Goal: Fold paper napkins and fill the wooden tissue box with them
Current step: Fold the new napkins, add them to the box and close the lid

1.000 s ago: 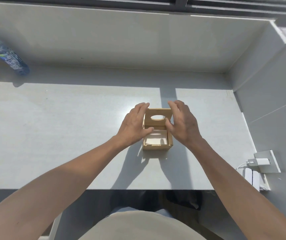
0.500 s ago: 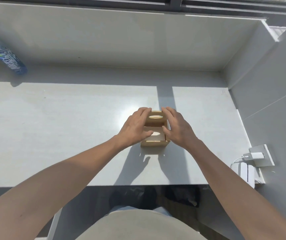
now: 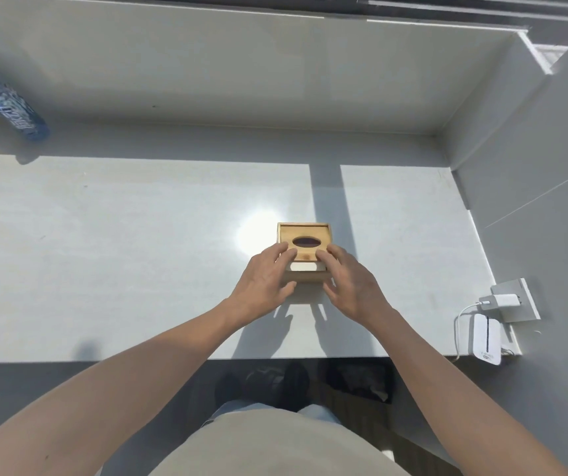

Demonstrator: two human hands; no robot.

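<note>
The wooden tissue box (image 3: 306, 277) stands on the white table (image 3: 138, 252), right of centre. Its flat lid (image 3: 303, 231), with a dark oval slot, lies level on top and covers most of the box. A narrow strip of white napkins (image 3: 304, 267) shows in the gap at the near edge. My left hand (image 3: 264, 280) has its fingertips on the lid's near left corner and its thumb against the box front. My right hand (image 3: 351, 281) mirrors it on the near right corner.
A blue water bottle (image 3: 7, 104) lies at the far left by the back wall. At the right edge a white charger (image 3: 502, 299) sits in a wall socket, with a white device (image 3: 486, 343) below it. Walls close the back and right sides.
The lid stood tilted up over the open box a second ago; it has come down flat and slid on, hiding most of the napkins. Both hands moved onto its near edge.
</note>
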